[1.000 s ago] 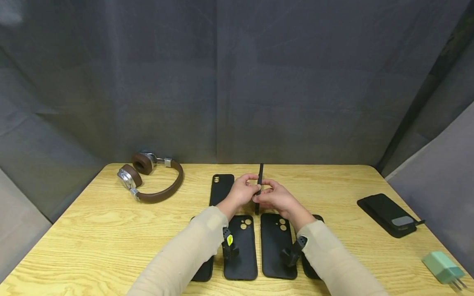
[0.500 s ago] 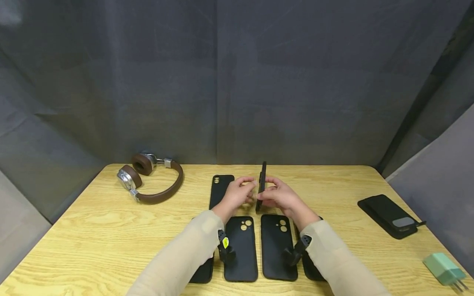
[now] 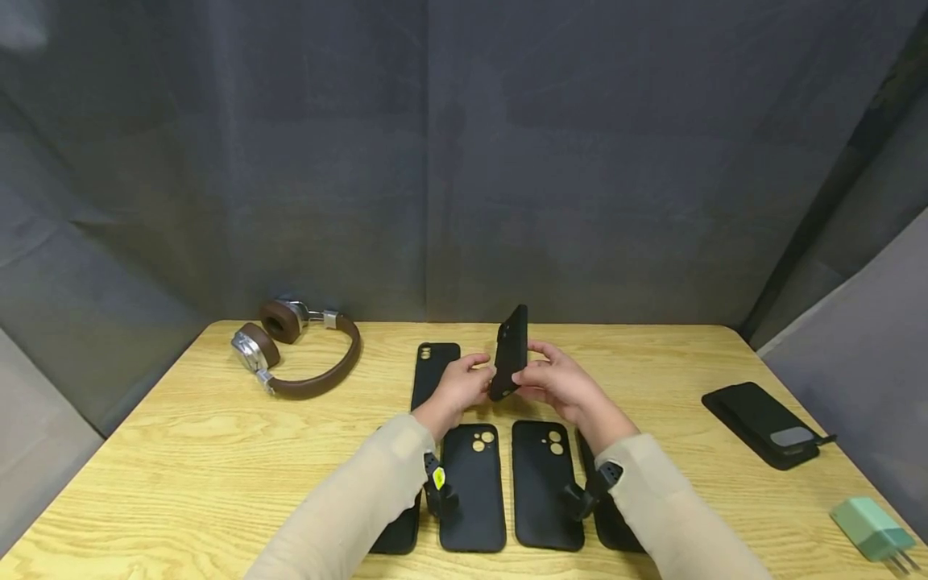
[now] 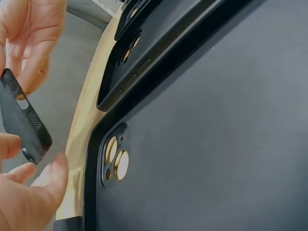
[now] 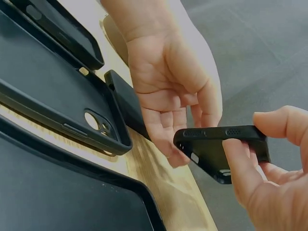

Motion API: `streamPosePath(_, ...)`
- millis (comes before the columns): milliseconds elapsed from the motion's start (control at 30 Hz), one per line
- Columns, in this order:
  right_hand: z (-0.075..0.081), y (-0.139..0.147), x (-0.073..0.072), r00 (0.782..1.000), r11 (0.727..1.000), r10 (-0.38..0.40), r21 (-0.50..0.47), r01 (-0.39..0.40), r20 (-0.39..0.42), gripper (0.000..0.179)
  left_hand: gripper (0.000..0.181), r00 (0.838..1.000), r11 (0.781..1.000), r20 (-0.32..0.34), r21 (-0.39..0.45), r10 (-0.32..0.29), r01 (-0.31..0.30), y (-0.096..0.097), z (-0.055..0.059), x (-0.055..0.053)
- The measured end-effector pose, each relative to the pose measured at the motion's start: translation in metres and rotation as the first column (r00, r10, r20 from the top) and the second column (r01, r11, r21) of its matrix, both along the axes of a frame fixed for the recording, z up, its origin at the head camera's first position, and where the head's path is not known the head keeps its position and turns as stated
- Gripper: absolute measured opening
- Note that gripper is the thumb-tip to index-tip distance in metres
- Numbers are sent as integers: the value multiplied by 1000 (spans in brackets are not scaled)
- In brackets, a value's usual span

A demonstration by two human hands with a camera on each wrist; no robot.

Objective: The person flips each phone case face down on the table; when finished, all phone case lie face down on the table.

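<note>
A black phone case (image 3: 512,354) is held up over the table, tilted, its flat back partly toward the head camera. My right hand (image 3: 569,383) pinches its right side between thumb and fingers. In the right wrist view, the case (image 5: 221,132) shows its slotted end edge and hollow inside. My left hand (image 3: 460,387) lies at the case's left side, fingers loosely bent and thumb apart, fingertips right at its edge. On the table in front of the wrists lie black phone cases in a row, including a left middle case (image 3: 471,499) and a right middle case (image 3: 545,491).
Another black phone case (image 3: 432,370) lies behind the left hand. Brown and silver headphones (image 3: 319,383) rest at the back left. A black case with a grey panel (image 3: 757,423) lies at the right, and a green plug adapter (image 3: 870,528) near the right front edge.
The phone case has turned from edge-on so that its flat back shows. The left hand has loosened from it and drawn slightly left, while the right hand still holds it.
</note>
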State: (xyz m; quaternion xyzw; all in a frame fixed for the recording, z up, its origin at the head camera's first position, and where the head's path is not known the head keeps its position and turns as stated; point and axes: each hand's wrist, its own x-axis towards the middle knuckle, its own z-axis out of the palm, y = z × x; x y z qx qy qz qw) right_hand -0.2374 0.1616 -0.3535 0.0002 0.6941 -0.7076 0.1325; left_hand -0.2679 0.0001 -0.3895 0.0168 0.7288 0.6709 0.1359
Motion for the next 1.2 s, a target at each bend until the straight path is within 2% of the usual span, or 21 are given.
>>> streamPosePath(233,-4,5,-1,999,996,31,-88,-32,-12,71,39,1000,1000,-20,-16,3,-4,0,1,2)
streamPosePath(367,-8,10,-3,999,995,35,-93,-36,-13,68,40,999,1000,-42,-18,13,-14,-2,3,3)
streamPosePath(533,-14,16,-5,1000,998,22,-50,-22,-2,66,43,997,999,-70,-26,29,-31,-5,4,3)
streamPosePath(800,-23,21,-10,1000,998,-4,66,2,20,62,46,997,999,-70,-24,28,-30,-8,6,3)
streamPosePath(1000,-26,20,-12,999,986,-20,164,13,44,62,49,997,999,-77,-44,13,-17,-7,2,2)
streamPosePath(1200,-31,19,-15,998,966,-6,260,-12,69,62,51,999,996,-45,-91,-2,-2,-6,-3,0)
